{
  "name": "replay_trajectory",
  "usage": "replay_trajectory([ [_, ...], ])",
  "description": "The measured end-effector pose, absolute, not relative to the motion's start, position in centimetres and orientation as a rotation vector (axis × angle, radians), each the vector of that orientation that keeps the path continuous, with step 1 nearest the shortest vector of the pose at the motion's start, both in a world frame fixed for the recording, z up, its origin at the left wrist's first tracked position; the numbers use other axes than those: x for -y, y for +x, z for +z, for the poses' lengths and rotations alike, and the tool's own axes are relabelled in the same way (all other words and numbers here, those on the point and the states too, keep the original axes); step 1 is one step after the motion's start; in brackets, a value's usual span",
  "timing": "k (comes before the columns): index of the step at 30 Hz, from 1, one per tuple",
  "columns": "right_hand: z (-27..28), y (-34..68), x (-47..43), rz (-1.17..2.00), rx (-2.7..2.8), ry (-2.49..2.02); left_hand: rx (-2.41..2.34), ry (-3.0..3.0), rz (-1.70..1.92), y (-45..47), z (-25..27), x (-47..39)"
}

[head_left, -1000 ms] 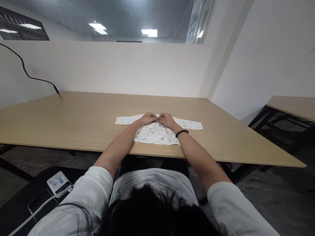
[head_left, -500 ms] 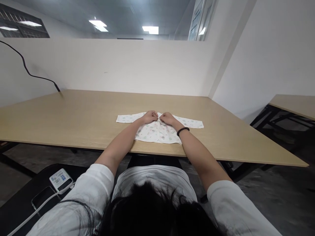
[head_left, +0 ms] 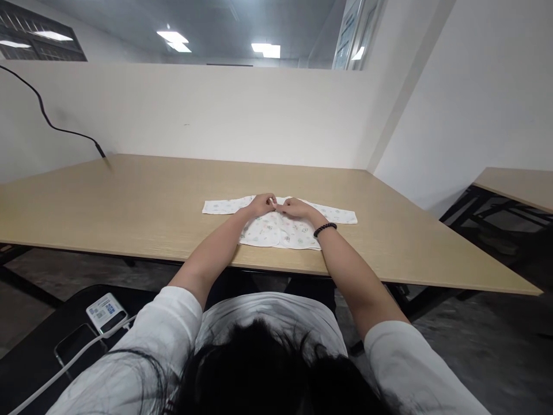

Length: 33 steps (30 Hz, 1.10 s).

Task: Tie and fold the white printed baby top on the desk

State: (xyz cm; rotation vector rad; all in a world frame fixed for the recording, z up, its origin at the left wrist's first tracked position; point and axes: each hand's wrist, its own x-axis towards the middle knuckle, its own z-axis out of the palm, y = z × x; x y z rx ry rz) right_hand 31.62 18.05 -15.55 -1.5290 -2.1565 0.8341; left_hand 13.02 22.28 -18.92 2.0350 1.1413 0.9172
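Observation:
A small white baby shirt with a scattered print lies on the table, its sleeves spread to both sides and its hem toward me. My left hand pinches the fabric at the upper middle of the shirt, thumb and forefinger together. Right beside it, my right hand also has its fingers closed on the cloth, and the fingertips of both hands meet at the front opening. A dark beaded bracelet circles my right wrist. What exactly lies between the fingertips is too small to make out.
The wooden table reaches back to a white partition with a window above. A black cable hangs at the left. On a black seat at lower left lie a white device with a cable and a phone. Another table stands at right.
My right hand has shifted slightly, its fingers now stretching left to meet my left fingertips. The shirt stays in place; the camera view has moved a little.

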Motion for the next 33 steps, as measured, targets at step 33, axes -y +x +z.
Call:
replay_trajectory([
  [33,-14.3,32.6,-17.5,0.939,2.12,-1.533,-0.826,2.052,0.473,11.9,-16.3,-20.9],
])
